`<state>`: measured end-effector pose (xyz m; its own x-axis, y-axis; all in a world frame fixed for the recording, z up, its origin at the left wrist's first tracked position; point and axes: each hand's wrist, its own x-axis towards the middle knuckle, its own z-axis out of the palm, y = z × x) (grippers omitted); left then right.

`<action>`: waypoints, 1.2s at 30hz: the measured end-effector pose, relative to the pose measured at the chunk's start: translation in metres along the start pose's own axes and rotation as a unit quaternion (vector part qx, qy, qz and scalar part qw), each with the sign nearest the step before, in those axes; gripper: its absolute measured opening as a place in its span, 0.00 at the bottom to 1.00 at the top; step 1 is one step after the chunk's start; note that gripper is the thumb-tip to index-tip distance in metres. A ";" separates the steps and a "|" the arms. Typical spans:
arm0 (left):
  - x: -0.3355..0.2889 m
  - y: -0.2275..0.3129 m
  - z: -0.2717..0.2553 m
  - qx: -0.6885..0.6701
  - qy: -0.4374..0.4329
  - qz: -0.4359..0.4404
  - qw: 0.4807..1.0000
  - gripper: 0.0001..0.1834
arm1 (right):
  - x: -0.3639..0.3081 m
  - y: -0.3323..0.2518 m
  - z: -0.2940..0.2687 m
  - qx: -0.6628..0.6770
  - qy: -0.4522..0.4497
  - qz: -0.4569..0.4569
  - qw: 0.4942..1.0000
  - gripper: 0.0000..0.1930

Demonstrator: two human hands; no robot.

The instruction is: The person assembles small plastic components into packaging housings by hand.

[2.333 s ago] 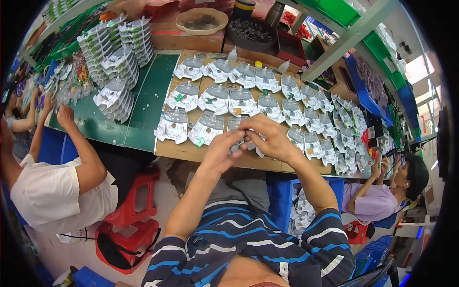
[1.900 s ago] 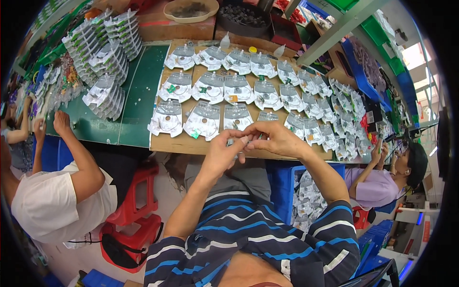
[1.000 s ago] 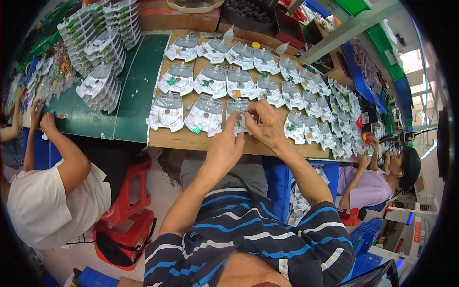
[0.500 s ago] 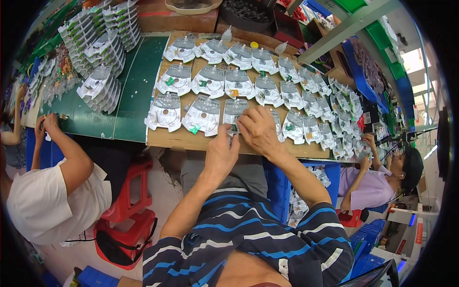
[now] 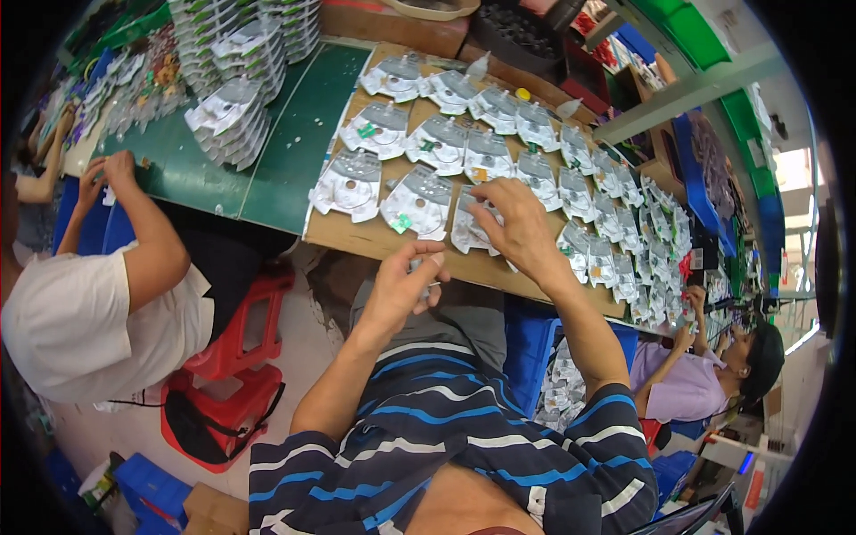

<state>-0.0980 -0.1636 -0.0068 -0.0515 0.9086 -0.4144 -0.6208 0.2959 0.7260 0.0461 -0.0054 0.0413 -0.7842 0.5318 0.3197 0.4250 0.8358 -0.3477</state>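
Observation:
My left hand (image 5: pixel 406 283) is closed at the near edge of the board, low in front of my body. Between its fingers shows a small greyish piece, too covered to name. My right hand (image 5: pixel 517 225) reaches over a silver-and-clear plastic housing (image 5: pixel 465 230) in the front row, thumb and forefinger apart and bent down toward it; part of that housing is hidden. Left of it lies another such housing (image 5: pixel 416 201) with a green piece (image 5: pixel 401 223) at its lower edge. Further left is a plain housing (image 5: pixel 349 187).
Rows of similar housings cover the brown board (image 5: pixel 343 234). Tall stacks of housings (image 5: pixel 234 120) stand on the green table (image 5: pixel 283 147). People work at both sides, one in a white shirt (image 5: pixel 98 334). A blue bin (image 5: pixel 532 343) and red stools (image 5: pixel 234 334) stand below table height.
My hands were close together over a front-row housing and are now apart. The left has drawn back off the board's edge toward my body. The whole view has shifted.

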 end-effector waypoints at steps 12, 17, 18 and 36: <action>-0.001 0.004 -0.040 -0.053 0.035 0.022 0.998 0.18 | 0.108 -0.033 0.082 -0.032 -0.247 0.017 0.968 0.10; 0.004 0.002 -0.040 -0.047 0.027 0.011 0.998 0.18 | 0.114 -0.034 0.082 -0.097 -0.284 0.030 0.953 0.09; 0.002 0.002 -0.042 -0.065 0.019 0.018 0.998 0.19 | 0.113 -0.040 0.074 -0.063 -0.262 0.030 0.963 0.10; -0.007 -0.005 -0.008 0.232 0.001 0.132 0.964 0.14 | -0.009 -0.039 0.002 0.350 -0.229 0.247 0.874 0.12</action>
<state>-0.1012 -0.1733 -0.0119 -0.1618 0.9699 -0.1818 -0.1686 0.1544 0.9735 0.0356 -0.0426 0.0506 -0.7500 0.5592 -0.3531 0.5085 0.1462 -0.8486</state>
